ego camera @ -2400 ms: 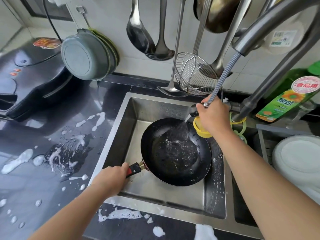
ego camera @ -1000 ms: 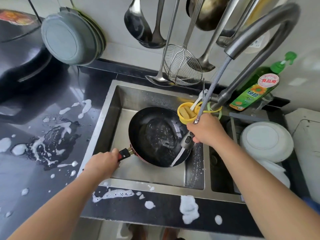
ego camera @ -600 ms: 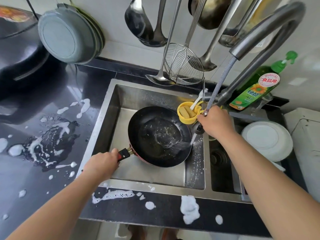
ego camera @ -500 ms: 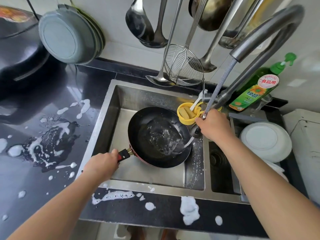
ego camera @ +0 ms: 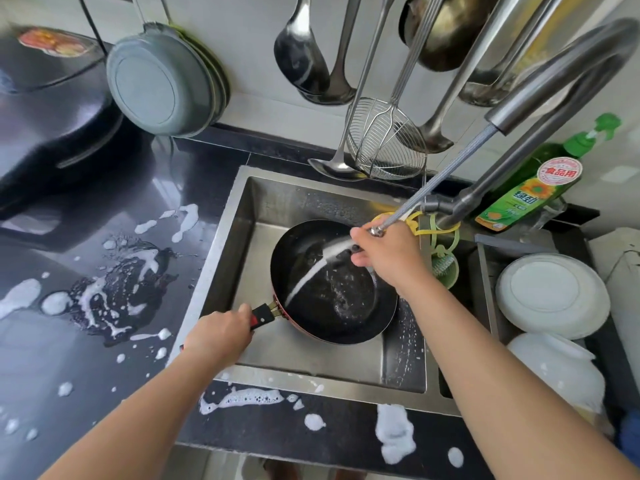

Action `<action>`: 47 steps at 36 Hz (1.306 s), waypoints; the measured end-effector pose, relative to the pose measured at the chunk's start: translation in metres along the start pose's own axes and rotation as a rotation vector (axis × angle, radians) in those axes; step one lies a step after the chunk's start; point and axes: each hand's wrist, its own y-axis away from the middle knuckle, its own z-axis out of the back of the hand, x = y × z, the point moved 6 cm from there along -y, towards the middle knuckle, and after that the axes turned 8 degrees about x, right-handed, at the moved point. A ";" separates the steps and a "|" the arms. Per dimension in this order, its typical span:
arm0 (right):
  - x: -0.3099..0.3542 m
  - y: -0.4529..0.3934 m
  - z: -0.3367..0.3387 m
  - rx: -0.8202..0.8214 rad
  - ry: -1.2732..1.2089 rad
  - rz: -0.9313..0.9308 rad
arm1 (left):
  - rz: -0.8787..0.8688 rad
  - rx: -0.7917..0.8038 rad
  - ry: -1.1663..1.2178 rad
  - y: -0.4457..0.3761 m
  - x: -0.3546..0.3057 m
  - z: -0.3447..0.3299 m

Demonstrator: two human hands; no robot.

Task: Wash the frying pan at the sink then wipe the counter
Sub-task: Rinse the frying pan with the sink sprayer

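A black frying pan (ego camera: 343, 299) with a red outer wall sits tilted in the steel sink (ego camera: 294, 199). My left hand (ego camera: 218, 336) grips its black and red handle at the sink's left front. My right hand (ego camera: 384, 252) holds the pull-out spray head over the pan's far right rim; its braided hose (ego camera: 446, 168) runs up to the curved faucet (ego camera: 540, 88). A white stream of water (ego camera: 311, 271) crosses the pan toward the handle side. The black counter (ego camera: 45, 344) left of the sink carries soap foam (ego camera: 104, 296).
Ladles and a wire skimmer (ego camera: 384, 140) hang above the sink. Grey-green plates (ego camera: 159, 81) lean on the wall at the left. A green detergent bottle (ego camera: 530, 188) stands behind the faucet. White plates (ego camera: 554, 296) fill the right basin. Foam patches (ego camera: 394, 434) dot the front counter edge.
My right hand has swung the spray head up and left, so the stream now shoots across the pan toward the handle. My left hand keeps its grip on the handle.
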 end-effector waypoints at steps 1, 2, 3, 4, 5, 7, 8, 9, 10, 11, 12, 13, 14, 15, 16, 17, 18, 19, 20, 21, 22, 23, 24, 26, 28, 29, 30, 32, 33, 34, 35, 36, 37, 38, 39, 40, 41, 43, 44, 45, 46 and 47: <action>0.001 -0.004 0.001 -0.047 0.021 0.018 | -0.001 0.001 -0.004 0.000 -0.002 0.000; 0.002 -0.009 0.003 -0.094 0.045 0.036 | -0.002 0.001 -0.007 0.000 -0.003 0.001; 0.001 -0.012 0.006 -0.135 0.062 0.045 | -0.007 -0.002 -0.008 0.001 -0.005 0.001; 0.002 -0.015 0.009 -0.162 0.074 0.046 | -0.005 -0.006 -0.005 0.000 -0.004 0.001; 0.002 -0.018 0.011 -0.180 0.091 0.039 | -0.002 -0.007 -0.001 0.001 -0.003 0.001; 0.003 -0.019 0.014 -0.180 0.110 0.027 | 0.004 -0.011 0.004 0.001 -0.001 0.002; 0.004 -0.018 0.015 -0.177 0.109 0.031 | 0.007 -0.015 0.004 0.002 0.000 0.002; 0.004 -0.018 0.015 -0.174 0.113 0.038 | 0.010 -0.018 0.003 0.002 0.000 0.003; 0.005 -0.017 0.015 -0.174 0.119 0.043 | 0.013 -0.019 0.002 0.002 0.000 0.003; 0.004 -0.017 0.015 -0.175 0.122 0.047 | 0.014 -0.019 0.004 0.002 0.000 0.002; 0.005 -0.017 0.015 -0.176 0.121 0.049 | 0.014 -0.016 0.005 0.001 -0.001 0.002; 0.004 -0.018 0.015 -0.176 0.121 0.048 | 0.012 -0.014 0.007 0.001 -0.001 0.002; 0.005 -0.018 0.015 -0.177 0.121 0.047 | 0.010 -0.011 0.008 0.001 -0.001 0.002; 0.005 -0.019 0.015 -0.175 0.120 0.046 | 0.007 -0.013 0.007 0.001 -0.001 0.002; 0.005 -0.020 0.015 -0.174 0.119 0.048 | 0.006 -0.014 0.004 0.001 -0.001 0.002; 0.005 -0.020 0.015 -0.172 0.120 0.050 | 0.006 -0.017 0.003 0.001 0.000 0.001; 0.005 -0.021 0.015 -0.172 0.122 0.053 | 0.007 -0.018 0.004 0.001 0.000 0.001; 0.004 -0.022 0.015 -0.172 0.124 0.056 | 0.010 -0.019 0.005 0.001 0.000 0.000; 0.004 -0.022 0.015 -0.171 0.118 0.063 | 0.013 -0.022 0.002 0.000 0.001 0.000; 0.003 -0.023 0.015 -0.171 0.113 0.073 | 0.016 -0.025 -0.003 0.000 0.001 -0.001; 0.003 -0.023 0.016 -0.175 0.111 0.082 | 0.019 -0.027 -0.006 -0.001 0.001 -0.002; 0.003 -0.024 0.016 -0.182 0.115 0.089 | 0.020 -0.027 -0.004 -0.001 0.001 -0.002; 0.004 -0.025 0.016 -0.188 0.115 0.095 | 0.020 -0.026 -0.001 -0.002 0.002 -0.003; 0.003 -0.029 0.015 -0.193 0.117 0.104 | 0.015 -0.027 -0.012 -0.002 0.002 -0.003; 0.002 -0.032 0.014 -0.198 0.122 0.111 | 0.013 -0.031 -0.023 -0.001 0.001 -0.002; 0.002 -0.033 0.014 -0.202 0.120 0.114 | 0.012 -0.033 -0.025 -0.001 0.001 -0.002; 0.001 -0.034 0.015 -0.207 0.123 0.115 | 0.013 -0.034 -0.026 -0.001 0.001 -0.002; 0.000 -0.035 0.016 -0.216 0.145 0.107 | 0.012 -0.034 -0.030 -0.001 0.001 -0.001; 0.000 -0.035 0.017 -0.216 0.149 0.106 | 0.012 -0.033 -0.031 0.000 0.001 -0.002; -0.001 -0.035 0.017 -0.216 0.144 0.108 | 0.013 -0.030 -0.030 0.000 0.001 -0.002; -0.001 -0.036 0.018 -0.213 0.143 0.109 | 0.014 -0.029 -0.029 -0.001 0.001 -0.002; -0.002 -0.036 0.018 -0.205 0.147 0.109 | 0.013 -0.030 -0.030 -0.001 0.001 -0.002; -0.002 -0.036 0.017 -0.196 0.153 0.108 | 0.011 -0.032 -0.030 -0.001 0.000 -0.002; -0.002 -0.036 0.017 -0.192 0.160 0.104 | 0.011 -0.033 -0.030 0.000 0.000 -0.002; -0.003 -0.036 0.018 -0.197 0.182 0.101 | 0.011 -0.034 -0.029 -0.001 0.000 -0.002; -0.004 -0.036 0.019 -0.210 0.213 0.093 | 0.012 -0.032 -0.028 0.000 0.000 -0.001; -0.007 -0.037 0.021 -0.221 0.238 0.082 | 0.014 -0.030 -0.026 0.000 0.001 -0.001; -0.012 -0.038 0.023 -0.220 0.244 0.064 | 0.016 -0.031 -0.020 0.000 0.001 -0.002; -0.014 -0.038 0.025 -0.221 0.265 0.057 | 0.016 -0.033 -0.020 0.000 0.001 -0.002; -0.015 -0.035 0.028 -0.230 0.315 0.047 | 0.017 -0.034 -0.020 0.000 0.001 -0.002; -0.016 -0.032 0.032 -0.242 0.378 0.033 | 0.016 -0.035 -0.018 0.000 0.000 -0.001; -0.017 -0.029 0.036 -0.245 0.433 0.018 | 0.013 -0.035 -0.012 0.001 0.000 -0.001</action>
